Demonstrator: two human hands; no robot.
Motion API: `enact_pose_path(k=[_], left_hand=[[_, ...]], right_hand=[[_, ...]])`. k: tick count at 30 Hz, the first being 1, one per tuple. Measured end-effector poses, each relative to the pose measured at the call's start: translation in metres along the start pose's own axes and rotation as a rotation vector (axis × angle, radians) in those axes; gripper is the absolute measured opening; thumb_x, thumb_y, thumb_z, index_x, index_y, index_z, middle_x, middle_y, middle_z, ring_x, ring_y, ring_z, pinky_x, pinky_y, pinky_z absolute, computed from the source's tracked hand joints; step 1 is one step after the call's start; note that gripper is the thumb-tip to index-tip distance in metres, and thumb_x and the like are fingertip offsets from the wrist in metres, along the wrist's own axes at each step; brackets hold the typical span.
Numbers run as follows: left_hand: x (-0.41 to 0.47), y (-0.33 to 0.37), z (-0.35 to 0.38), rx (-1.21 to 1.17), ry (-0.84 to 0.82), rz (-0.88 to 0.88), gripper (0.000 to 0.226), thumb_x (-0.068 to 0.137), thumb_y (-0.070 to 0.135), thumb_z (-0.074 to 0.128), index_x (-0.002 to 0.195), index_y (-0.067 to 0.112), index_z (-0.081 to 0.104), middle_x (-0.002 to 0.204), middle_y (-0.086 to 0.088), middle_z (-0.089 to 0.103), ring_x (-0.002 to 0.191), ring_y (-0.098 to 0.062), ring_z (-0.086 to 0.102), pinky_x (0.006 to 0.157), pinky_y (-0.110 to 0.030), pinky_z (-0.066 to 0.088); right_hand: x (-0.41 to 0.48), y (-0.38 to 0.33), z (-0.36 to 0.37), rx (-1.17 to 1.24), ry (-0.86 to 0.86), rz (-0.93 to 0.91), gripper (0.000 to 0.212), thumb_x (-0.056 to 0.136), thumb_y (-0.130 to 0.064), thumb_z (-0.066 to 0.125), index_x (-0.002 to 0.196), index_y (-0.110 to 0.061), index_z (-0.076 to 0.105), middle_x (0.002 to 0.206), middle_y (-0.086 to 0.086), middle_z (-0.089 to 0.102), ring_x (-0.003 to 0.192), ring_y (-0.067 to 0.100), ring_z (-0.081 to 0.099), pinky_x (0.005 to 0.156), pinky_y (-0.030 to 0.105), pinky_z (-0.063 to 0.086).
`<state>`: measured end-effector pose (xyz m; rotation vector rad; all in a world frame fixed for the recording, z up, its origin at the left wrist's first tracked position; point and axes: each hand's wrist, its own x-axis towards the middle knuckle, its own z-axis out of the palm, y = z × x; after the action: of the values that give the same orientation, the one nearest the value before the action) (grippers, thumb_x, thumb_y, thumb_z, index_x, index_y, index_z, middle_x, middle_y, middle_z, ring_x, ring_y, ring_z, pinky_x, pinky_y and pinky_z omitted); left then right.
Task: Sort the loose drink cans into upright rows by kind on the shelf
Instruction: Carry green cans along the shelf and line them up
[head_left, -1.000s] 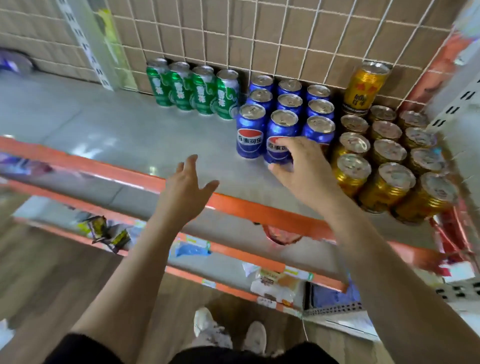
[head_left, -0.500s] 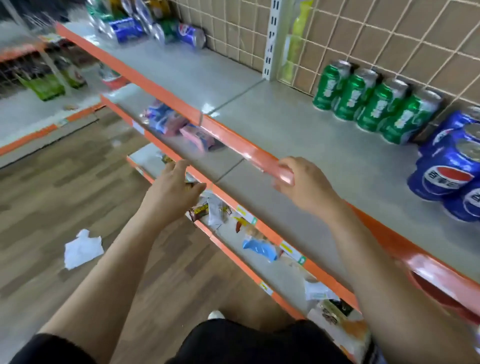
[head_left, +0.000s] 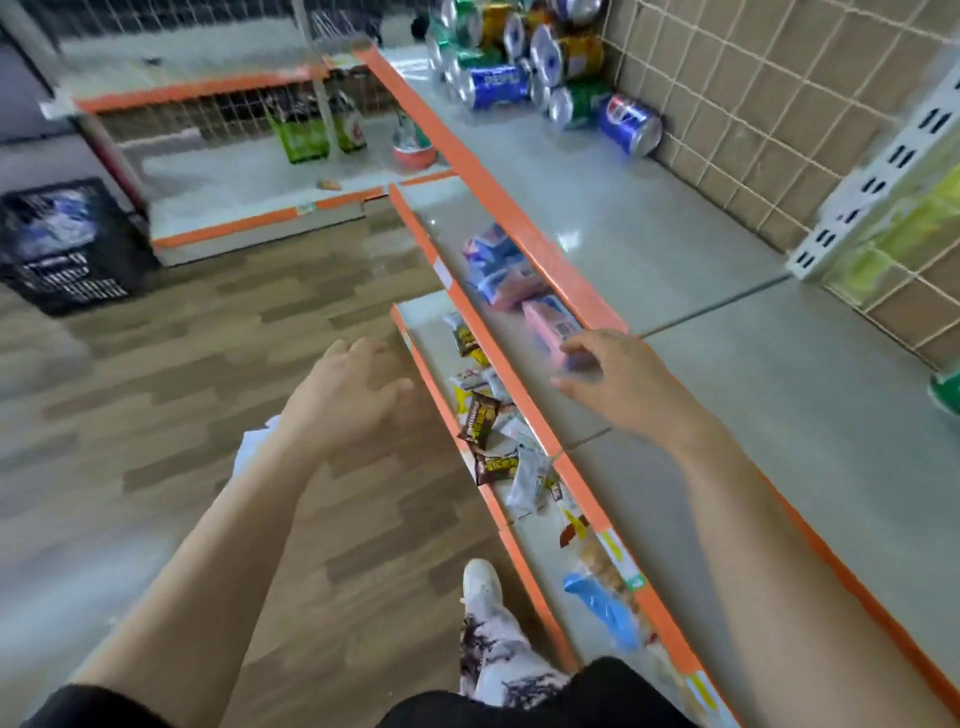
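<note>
1. Head camera looked down at two bare arms held out in front of a person in a shop.
2. The left hand (head_left: 345, 395) was empty. Its fingers were loose and a bit spread. It hung over the wooden floor (head_left: 208, 338) and touched nothing.
3. The right hand (head_left: 618, 379) was empty too, with loose fingers. It was over the orange edge (head_left: 488, 176) of the shelf (head_left: 675, 234). I could not tell if it touched that edge.
4. The two hands were well apart. Snack packets (head_left: 480, 421) lay on a lower shelf, down between them.
5. The loose cans (head_left: 519, 57) lay in a heap far ahead of both hands, at the far end of the shelf by the wire wall (head_left: 779, 104). They were on their sides and all mixed up: blue, green and gold.
6. One blue can (head_left: 628, 124) lay on its side by the wire wall, a little nearer to the right hand than the heap.
7. A green can (head_left: 945, 392) showed far off to the right of the right hand. Only a bit of it was in the picture, so I could not tell more.
8. I think the hands were empty and held out because the person was going to the heap to get more cans.
9. The heap looked too far to reach from there, so the person would need to get closer first.
10. Cans on their sides can roll. Each one would need a good firm hold, and then to be set down on its flat bottom beside its own kind.
</note>
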<state>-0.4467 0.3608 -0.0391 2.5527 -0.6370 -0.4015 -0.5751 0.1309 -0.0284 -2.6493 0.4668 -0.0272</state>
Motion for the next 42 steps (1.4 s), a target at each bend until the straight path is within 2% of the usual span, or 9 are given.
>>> enact_pose_path(k=[6, 10, 13, 16, 20, 28, 33, 37, 42], left_hand=[[0.074, -0.006, -0.031, 0.015, 0.077, -0.099, 0.06, 0.09, 0.042, 0.057, 0.141, 0.017, 0.038, 0.142, -0.01, 0.038, 0.129, -0.029, 0.04, 0.101, -0.036, 0.035], [0.111, -0.022, -0.044, 0.032, 0.098, -0.159, 0.057, 0.09, 0.044, 0.055, 0.139, 0.018, 0.04, 0.142, -0.01, 0.037, 0.128, -0.03, 0.041, 0.102, -0.038, 0.036], [0.136, -0.034, -0.05, 0.009, 0.073, -0.228, 0.053, 0.091, 0.042, 0.054, 0.137, 0.02, 0.043, 0.143, -0.006, 0.035, 0.129, -0.026, 0.04, 0.099, -0.034, 0.034], [0.166, -0.05, -0.058, 0.012, 0.034, -0.243, 0.05, 0.091, 0.043, 0.053, 0.136, 0.023, 0.044, 0.142, -0.004, 0.037, 0.129, -0.024, 0.04, 0.098, -0.033, 0.035], [0.22, -0.075, -0.079, 0.066, 0.02, -0.193, 0.052, 0.091, 0.045, 0.053, 0.135, 0.019, 0.045, 0.137, -0.006, 0.043, 0.124, -0.024, 0.045, 0.097, -0.034, 0.039], [0.346, -0.107, -0.135, 0.116, -0.01, 0.009, 0.051, 0.091, 0.042, 0.053, 0.136, 0.019, 0.044, 0.14, -0.004, 0.044, 0.127, -0.022, 0.043, 0.1, -0.035, 0.036], [0.408, -0.11, -0.15, 0.095, -0.031, 0.076, 0.05, 0.092, 0.043, 0.051, 0.135, 0.018, 0.045, 0.139, -0.005, 0.044, 0.127, -0.024, 0.043, 0.099, -0.033, 0.036], [0.463, -0.102, -0.151, 0.065, -0.06, 0.148, 0.05, 0.092, 0.043, 0.051, 0.135, 0.019, 0.046, 0.139, -0.003, 0.043, 0.126, -0.021, 0.044, 0.097, -0.031, 0.035], [0.545, -0.087, -0.156, 0.023, -0.07, 0.217, 0.047, 0.092, 0.041, 0.052, 0.134, 0.021, 0.047, 0.137, -0.002, 0.045, 0.125, -0.02, 0.044, 0.097, -0.031, 0.036]], right_hand=[[0.113, -0.01, -0.007, 0.063, 0.002, -0.078, 0.037, 0.082, -0.03, 0.066, 0.112, -0.009, 0.062, 0.115, 0.008, 0.062, 0.106, 0.026, 0.056, 0.091, 0.03, 0.04], [0.169, -0.013, 0.003, 0.126, -0.002, -0.079, 0.038, 0.077, -0.04, 0.062, 0.109, -0.02, 0.063, 0.11, 0.003, 0.064, 0.102, 0.023, 0.059, 0.093, 0.039, 0.048], [0.2, -0.023, 0.007, 0.083, 0.04, -0.093, 0.037, 0.085, -0.024, 0.063, 0.119, -0.011, 0.058, 0.115, 0.012, 0.06, 0.105, 0.03, 0.055, 0.089, 0.032, 0.041], [0.233, -0.028, 0.012, 0.017, 0.037, -0.083, 0.051, 0.087, -0.023, 0.062, 0.134, -0.012, 0.046, 0.129, 0.011, 0.051, 0.115, 0.03, 0.046, 0.09, 0.032, 0.036], [0.274, -0.03, 0.021, 0.035, 0.061, -0.033, 0.047, 0.087, -0.023, 0.061, 0.131, -0.015, 0.05, 0.133, 0.007, 0.049, 0.118, 0.027, 0.045, 0.096, 0.032, 0.036], [0.354, -0.051, 0.021, 0.018, 0.209, 0.16, 0.04, 0.085, -0.017, 0.061, 0.125, -0.018, 0.055, 0.118, 0.007, 0.057, 0.11, 0.029, 0.051, 0.091, 0.036, 0.04], [0.405, -0.061, 0.017, 0.037, 0.276, 0.265, 0.031, 0.087, -0.023, 0.059, 0.117, -0.018, 0.058, 0.114, 0.005, 0.058, 0.107, 0.027, 0.051, 0.088, 0.034, 0.039], [0.449, -0.061, 0.014, 0.042, 0.287, 0.323, 0.042, 0.087, -0.025, 0.061, 0.127, -0.015, 0.053, 0.124, 0.006, 0.055, 0.115, 0.025, 0.049, 0.096, 0.035, 0.038], [0.512, -0.045, 0.003, 0.034, 0.39, 0.359, 0.044, 0.085, -0.024, 0.064, 0.126, -0.013, 0.053, 0.121, 0.009, 0.058, 0.114, 0.027, 0.052, 0.094, 0.036, 0.039]])
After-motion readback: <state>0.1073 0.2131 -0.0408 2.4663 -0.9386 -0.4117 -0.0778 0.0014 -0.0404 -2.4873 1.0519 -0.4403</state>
